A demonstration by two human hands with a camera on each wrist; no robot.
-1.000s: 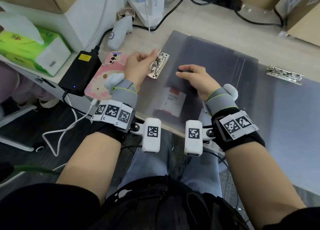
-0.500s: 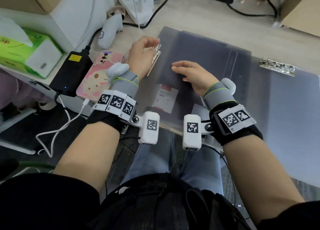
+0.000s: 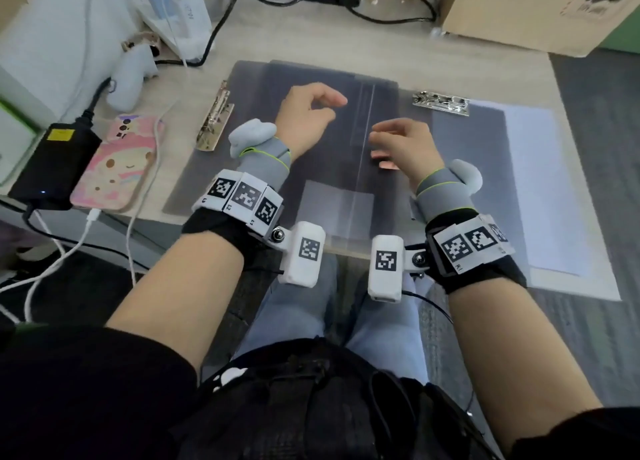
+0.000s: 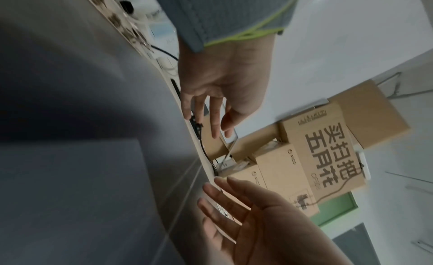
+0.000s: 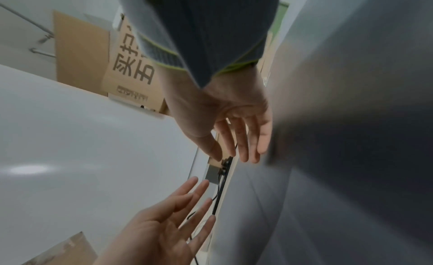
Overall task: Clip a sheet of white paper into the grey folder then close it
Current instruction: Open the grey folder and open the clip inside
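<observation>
The grey translucent folder [image 3: 249,89] lies open and flat on the desk. One metal clip [image 3: 214,122] sits along its left edge, and a second metal clip [image 3: 440,102] sits at the top of the right half. A white sheet of paper [image 3: 540,189] shows at the right half; whether the clip holds it I cannot tell. My left hand [image 3: 322,106] hovers over the left half near the spine, fingers loosely curved and holding nothing. My right hand [image 3: 391,137] hovers just right of the spine, fingers relaxed and empty. The wrist views show the left hand [image 4: 218,106] and right hand [image 5: 236,134] open.
A pink phone [image 3: 114,169] and a black charger [image 3: 52,162] with white cables lie left of the folder. A white controller [image 3: 130,75] and a black cable [image 3: 374,16] sit behind it. A cardboard box [image 3: 519,9] stands at the back right. The desk's front edge runs under my wrists.
My left hand has let go of the left metal clip and moved right over the folder's middle. My right hand has lifted off the folder and shifted right.
</observation>
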